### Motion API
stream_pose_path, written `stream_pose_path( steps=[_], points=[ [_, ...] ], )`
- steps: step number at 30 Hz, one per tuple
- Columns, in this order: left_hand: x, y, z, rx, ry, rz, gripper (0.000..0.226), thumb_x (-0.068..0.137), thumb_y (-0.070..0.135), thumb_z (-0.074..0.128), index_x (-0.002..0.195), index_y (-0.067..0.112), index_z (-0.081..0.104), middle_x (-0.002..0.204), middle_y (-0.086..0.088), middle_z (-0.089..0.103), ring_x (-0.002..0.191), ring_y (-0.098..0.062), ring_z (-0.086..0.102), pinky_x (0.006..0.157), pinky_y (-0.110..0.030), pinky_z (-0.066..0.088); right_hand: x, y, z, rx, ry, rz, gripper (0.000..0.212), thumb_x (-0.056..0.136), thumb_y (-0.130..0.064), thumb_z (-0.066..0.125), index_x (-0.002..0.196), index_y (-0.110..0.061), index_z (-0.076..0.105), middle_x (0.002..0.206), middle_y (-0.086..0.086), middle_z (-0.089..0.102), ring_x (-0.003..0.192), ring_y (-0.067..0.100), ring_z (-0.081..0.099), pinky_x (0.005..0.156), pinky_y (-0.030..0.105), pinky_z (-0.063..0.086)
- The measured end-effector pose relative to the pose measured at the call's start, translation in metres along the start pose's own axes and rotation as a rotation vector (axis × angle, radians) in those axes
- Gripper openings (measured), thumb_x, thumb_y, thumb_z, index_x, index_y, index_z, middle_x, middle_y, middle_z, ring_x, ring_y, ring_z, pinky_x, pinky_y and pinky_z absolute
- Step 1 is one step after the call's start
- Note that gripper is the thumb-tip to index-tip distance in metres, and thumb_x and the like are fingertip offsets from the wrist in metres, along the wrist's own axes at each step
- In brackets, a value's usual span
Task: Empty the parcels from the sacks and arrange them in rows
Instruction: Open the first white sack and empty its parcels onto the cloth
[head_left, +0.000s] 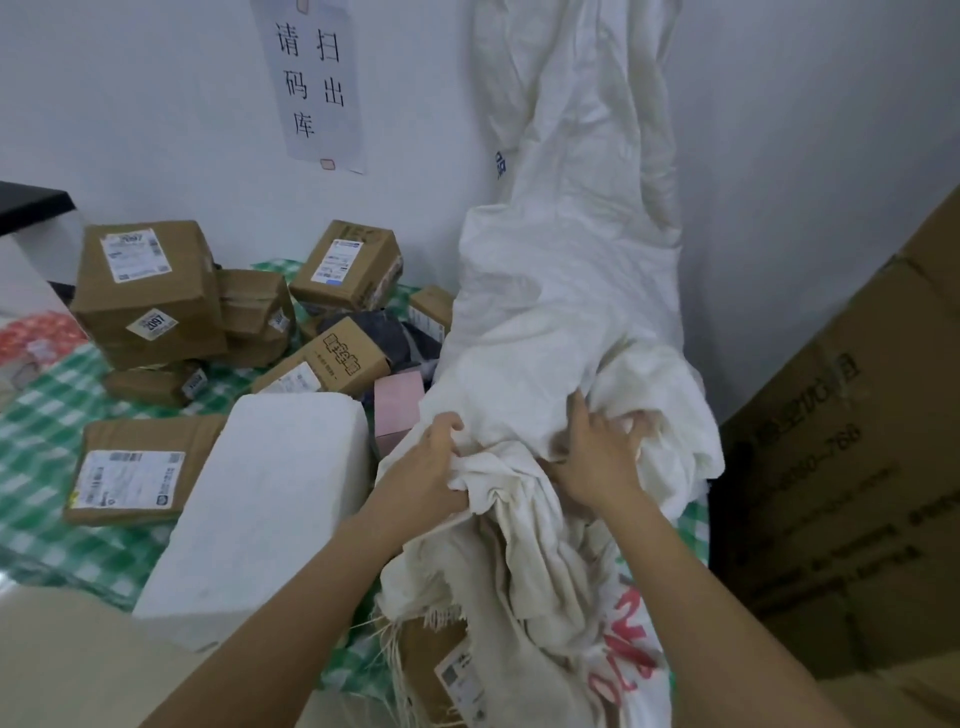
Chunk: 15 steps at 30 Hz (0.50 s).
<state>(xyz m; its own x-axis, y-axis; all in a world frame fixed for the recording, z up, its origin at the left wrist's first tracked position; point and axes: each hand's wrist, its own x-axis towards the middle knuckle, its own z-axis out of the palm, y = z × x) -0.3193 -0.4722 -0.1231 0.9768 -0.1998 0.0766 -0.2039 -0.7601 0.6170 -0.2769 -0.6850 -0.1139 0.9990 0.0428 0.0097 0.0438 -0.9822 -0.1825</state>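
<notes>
A tall white woven sack (566, 291) leans against the wall, its lower end bunched in front of me. My left hand (434, 467) grips a fold of the sack cloth. My right hand (597, 452) clutches the cloth just to the right. A brown parcel (441, 670) with a label pokes out from under the frayed sack edge at the bottom. Several brown cardboard parcels (145, 291) lie heaped on the green checked sheet (47, 431) to the left. A white foam box (270, 499) lies beside my left arm.
A large cardboard carton (852, 478) stands close on the right. A paper notice (311, 78) hangs on the white wall. A pink box (397, 410) sits behind the foam box. A black shelf edge (31, 202) juts in at far left.
</notes>
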Motion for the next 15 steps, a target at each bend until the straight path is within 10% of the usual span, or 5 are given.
stream_pose_path(
  steps=[4, 8, 12, 15],
  points=[
    [0.018, 0.003, -0.003, 0.446, 0.387, 0.176, 0.09, 0.079, 0.062, 0.05, 0.149, 0.013, 0.021, 0.143, -0.024, 0.033, 0.118, -0.041, 0.044, 0.092, -0.047, 0.041, -0.012, -0.007, -0.012, 0.254, 0.045, -0.171, 0.02, 0.089, -0.028, 0.055, 0.107, -0.03, 0.063, 0.09, -0.006, 0.068, 0.094, 0.022, 0.061, 0.092, 0.033, 0.037],
    [0.047, 0.019, -0.013, 0.737, 0.217, 0.374, 0.072, 0.077, 0.044, 0.044, 0.146, 0.025, 0.035, 0.158, -0.019, 0.014, 0.143, -0.047, 0.011, 0.109, -0.065, 0.016, -0.023, -0.02, -0.032, 0.689, -0.206, -0.17, 0.037, 0.082, -0.017, 0.058, 0.054, -0.022, 0.035, 0.049, -0.01, 0.036, 0.048, 0.008, 0.036, 0.053, 0.029, 0.028],
    [0.062, 0.024, -0.015, 0.562, -0.151, 0.288, 0.053, 0.082, 0.028, 0.059, 0.134, 0.03, 0.047, 0.16, 0.004, 0.005, 0.145, -0.034, -0.005, 0.112, -0.059, 0.008, -0.04, -0.028, -0.046, 0.431, -0.045, -0.283, 0.012, 0.085, -0.03, 0.059, 0.081, -0.019, 0.058, 0.08, -0.004, 0.057, 0.077, 0.013, 0.053, 0.068, 0.035, 0.046],
    [0.062, 0.023, -0.024, 0.391, -0.203, 0.302, 0.055, 0.078, 0.043, 0.05, 0.124, 0.014, 0.057, 0.138, -0.002, 0.043, 0.126, -0.028, 0.034, 0.103, -0.045, 0.033, -0.046, -0.013, -0.06, 0.046, 0.343, -0.243, 0.09, 0.069, -0.074, 0.06, 0.145, -0.034, 0.03, 0.153, 0.009, 0.021, 0.142, 0.031, 0.013, 0.118, 0.051, 0.006]
  ],
)
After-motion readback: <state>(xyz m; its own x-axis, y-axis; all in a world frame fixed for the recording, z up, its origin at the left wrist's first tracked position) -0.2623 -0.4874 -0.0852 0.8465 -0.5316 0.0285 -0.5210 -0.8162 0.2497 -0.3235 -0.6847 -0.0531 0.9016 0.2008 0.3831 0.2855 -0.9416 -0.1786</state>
